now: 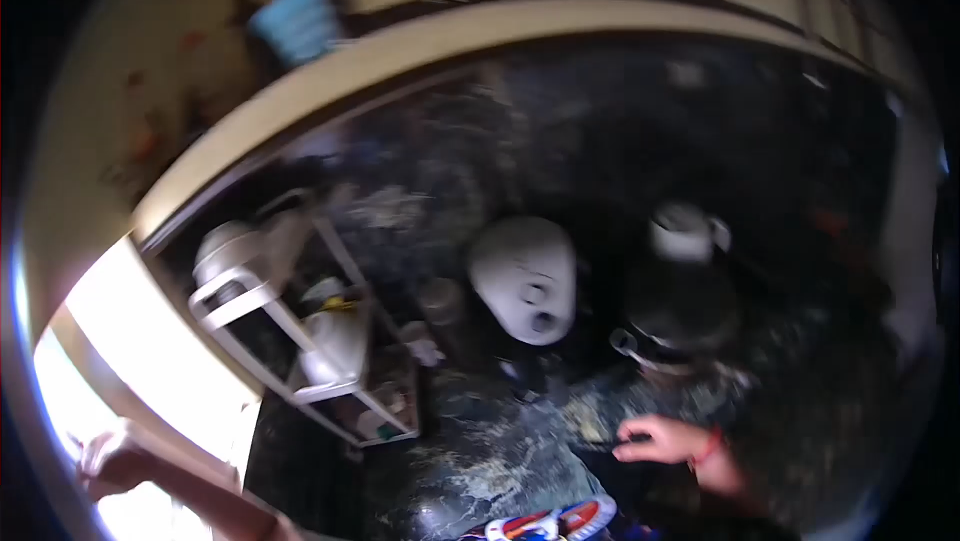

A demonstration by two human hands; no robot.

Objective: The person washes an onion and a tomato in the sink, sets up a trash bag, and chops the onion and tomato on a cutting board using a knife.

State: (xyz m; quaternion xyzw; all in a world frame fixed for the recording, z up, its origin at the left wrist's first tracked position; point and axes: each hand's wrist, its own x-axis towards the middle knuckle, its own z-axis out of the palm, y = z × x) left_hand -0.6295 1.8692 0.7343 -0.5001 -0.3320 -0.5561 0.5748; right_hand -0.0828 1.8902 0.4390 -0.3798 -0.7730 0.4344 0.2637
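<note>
My right hand (655, 439) is above the dark marbled counter (480, 476), a red band around its wrist. Thumb and fingers point left with a gap between them, and I see nothing held. Behind it stands a dark rounded pot or appliance (682, 311) with a white mug (683, 233) at its far side. At the far left my left hand (112, 459) is raised against a bright window; glare and blur hide what its fingers do. At the bottom edge lies a colourful object with a white rim (555, 521), partly cut off.
A white two-level rack (330, 391) with bowl-like things and packets stands on the left of the counter. A white appliance with round knobs (530, 286) sits mid-counter, beside a blurred jar (440, 301). Something light blue (298, 23) is near the upper wall.
</note>
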